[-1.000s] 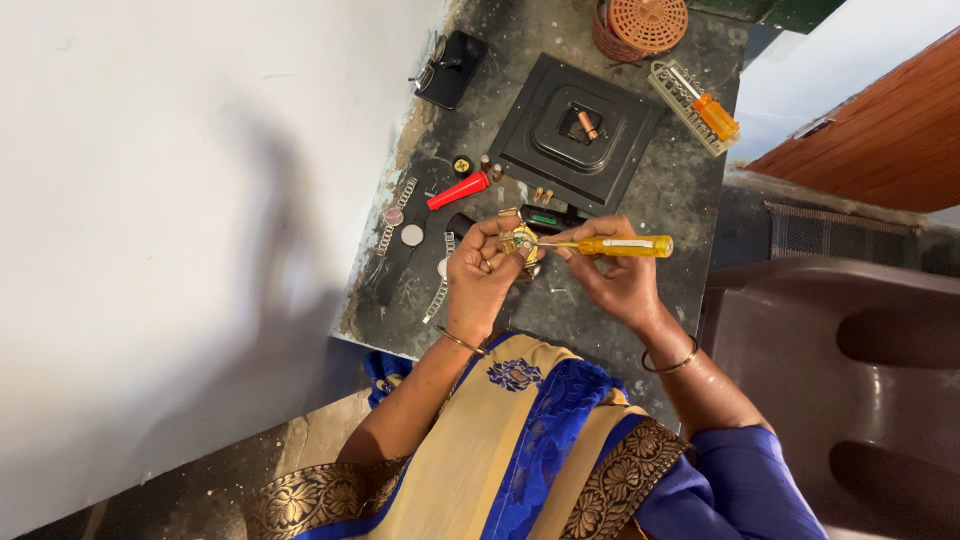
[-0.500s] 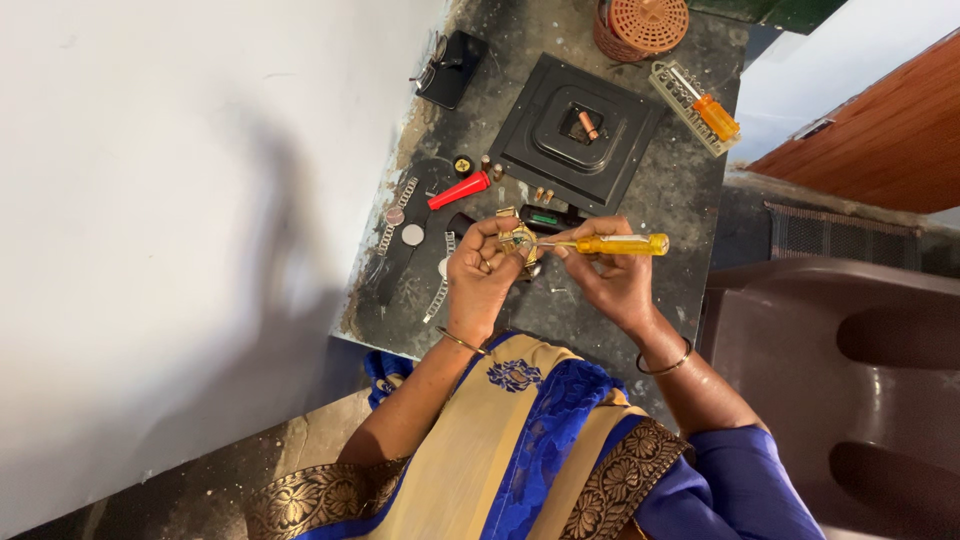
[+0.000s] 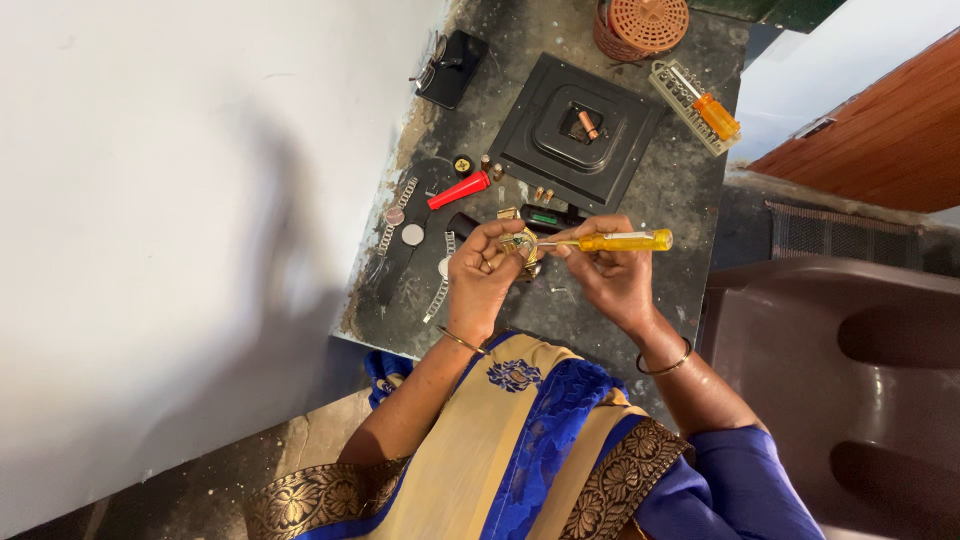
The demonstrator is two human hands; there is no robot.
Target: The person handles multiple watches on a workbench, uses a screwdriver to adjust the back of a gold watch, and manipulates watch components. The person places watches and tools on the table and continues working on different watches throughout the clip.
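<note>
Small round gold-coloured watch case (image 3: 520,243) pinched firmly in left hand (image 3: 482,275), right hand (image 3: 612,280) clamped on yellow-handled screwdriver (image 3: 610,241): keep tip seated, turn gently without slipping.

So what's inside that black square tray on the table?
In the sunken middle of the black square tray lies one small copper-coloured cylinder. Nothing else shows inside. What is beneath the tray cannot be seen.

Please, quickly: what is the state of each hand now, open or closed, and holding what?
Left hand: closed around a small gold watch.
Right hand: closed on a yellow-handled screwdriver, tip at the watch.
</note>
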